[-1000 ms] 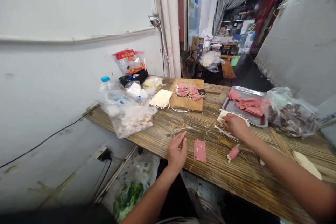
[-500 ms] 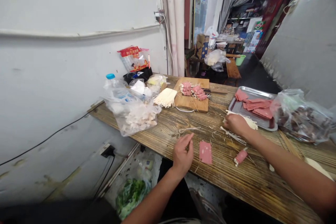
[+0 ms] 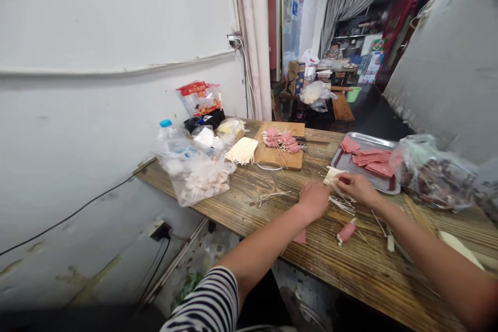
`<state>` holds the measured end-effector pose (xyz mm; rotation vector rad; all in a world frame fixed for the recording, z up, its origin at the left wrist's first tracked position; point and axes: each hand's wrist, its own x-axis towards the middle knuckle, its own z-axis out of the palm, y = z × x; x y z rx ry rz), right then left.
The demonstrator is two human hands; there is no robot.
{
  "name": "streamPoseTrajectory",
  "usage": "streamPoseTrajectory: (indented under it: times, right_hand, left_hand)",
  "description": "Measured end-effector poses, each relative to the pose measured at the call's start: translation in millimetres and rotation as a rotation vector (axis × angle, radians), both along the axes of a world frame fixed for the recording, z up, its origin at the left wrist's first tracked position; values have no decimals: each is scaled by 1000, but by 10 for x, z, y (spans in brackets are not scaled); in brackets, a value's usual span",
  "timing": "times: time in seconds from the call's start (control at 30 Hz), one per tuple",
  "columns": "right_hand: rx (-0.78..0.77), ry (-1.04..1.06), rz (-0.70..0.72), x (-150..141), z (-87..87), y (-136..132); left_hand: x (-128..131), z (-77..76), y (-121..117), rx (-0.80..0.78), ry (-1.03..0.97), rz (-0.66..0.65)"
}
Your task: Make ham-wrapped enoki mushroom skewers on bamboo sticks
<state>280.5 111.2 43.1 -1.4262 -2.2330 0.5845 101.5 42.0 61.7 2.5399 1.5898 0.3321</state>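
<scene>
One pale, flat bundle of thin-stemmed mushrooms (image 3: 330,174) at the fingertips, on the brown wooden table (image 3: 241,202) just beside the silver metal tray (image 3: 369,139). Nearer the front edge, one pink roll with white ends (image 3: 346,232) and one flat pink slice (image 3: 300,236), mostly hidden behind the left forearm. Right hand (image 3: 358,188): fingers curved, touching the bundle; cannot tell if pinched together. Left hand (image 3: 314,199): fingertips hidden, cannot tell whether apart. Both forearms angled inward.
</scene>
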Motion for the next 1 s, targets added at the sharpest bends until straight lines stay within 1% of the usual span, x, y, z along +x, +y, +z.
streamPoseTrajectory:
  times: [0.07, 0.13, 0.3, 0.37, 0.47, 0.57, 0.67, 0.77, 0.87, 1.0]
  right_hand:
    - [-36, 37, -1, 61, 4, -8]
    - [-44, 17, 17, 74, 24, -4]
    - [-63, -44, 50, 3, 87, 67]
    - [-68, -62, 53, -29, 104, 92]
    - [-73, -75, 67, -73, 124, 86]
    - [-64, -66, 79, -95, 155, 46]
    - [-45, -36, 57, -45, 237, 6]
    - [-27, 132, -18, 99, 417, -43]
    - [-18, 427, -116, 284, 689, -150]
    - [-20, 800, -254, 490, 1054, -385]
  left_hand:
    - [88, -18, 12, 29, 27, -11]
    - [133, -57, 10, 70, 50, -29]
    - [116, -165, 19, 147, 91, -49]
    - [101, -181, 38, 127, 97, -43]
    - [100, -163, 71, 59, 102, -19]
    - [117, -106, 98, -9, 127, 7]
    - [140, -33, 125, -52, 165, 19]
    - [176, 36, 161, -79, 186, 17]
    - [223, 77, 197, -113, 205, 23]
    - [264, 78, 209, -138, 212, 28]
